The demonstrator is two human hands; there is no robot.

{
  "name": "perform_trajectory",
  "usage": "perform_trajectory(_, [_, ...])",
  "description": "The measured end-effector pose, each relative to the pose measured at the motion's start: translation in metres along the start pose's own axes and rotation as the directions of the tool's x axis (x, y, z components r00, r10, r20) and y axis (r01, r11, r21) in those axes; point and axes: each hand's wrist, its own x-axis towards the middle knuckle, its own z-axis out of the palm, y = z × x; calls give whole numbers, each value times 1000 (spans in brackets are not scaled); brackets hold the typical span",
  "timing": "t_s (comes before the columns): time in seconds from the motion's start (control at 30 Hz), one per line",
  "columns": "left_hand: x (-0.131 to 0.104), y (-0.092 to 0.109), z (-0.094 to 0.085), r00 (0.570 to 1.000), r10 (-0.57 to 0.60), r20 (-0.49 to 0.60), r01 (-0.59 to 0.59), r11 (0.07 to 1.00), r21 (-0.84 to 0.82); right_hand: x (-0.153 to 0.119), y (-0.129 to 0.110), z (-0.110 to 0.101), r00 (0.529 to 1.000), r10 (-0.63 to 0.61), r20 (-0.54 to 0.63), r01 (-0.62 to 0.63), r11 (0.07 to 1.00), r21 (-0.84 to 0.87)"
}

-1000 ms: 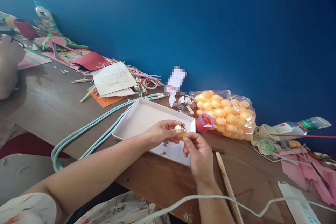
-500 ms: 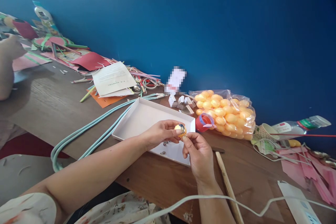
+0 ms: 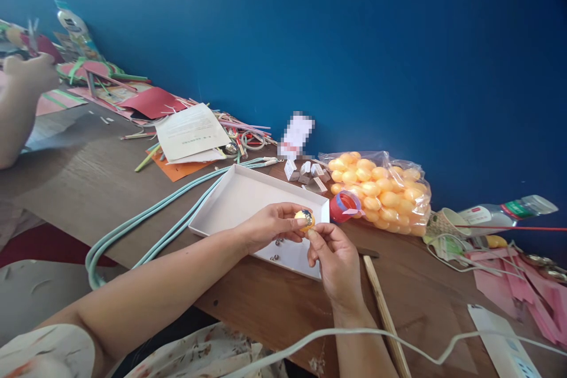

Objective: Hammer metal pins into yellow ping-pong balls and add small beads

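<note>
A small ball [image 3: 305, 219], orange with a shiny metallic part, is pinched in the fingers of my left hand [image 3: 274, 227]. Thumb and fingertips of my right hand [image 3: 333, 251] are pressed together at the ball's lower right edge; whatever they pinch is too small to make out. Both hands are above the front right part of a shallow white box [image 3: 252, 186]. Several tiny metal beads [image 3: 275, 258] lie inside it, partly hidden by my hands.
Behind the box's right side lies a clear bag of orange balls [image 3: 381, 189], beside a red ring [image 3: 343, 207]. A wooden-handled tool [image 3: 383, 307] and white cable [image 3: 425, 357] are at right. Teal cords [image 3: 146, 215] curve at left. Another person's hand [image 3: 33, 74] holds scissors [image 3: 33, 35].
At the far left, the other person's hand has moved up and right, and scissors now show above it. My two hands and the ball have hardly moved.
</note>
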Motion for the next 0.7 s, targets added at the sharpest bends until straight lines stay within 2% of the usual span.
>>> perform_trajectory(0.7, [0,-1,0,1000,-19,19,20,999,-50,-1,-1,0,1000,7,4,-7,1000,21])
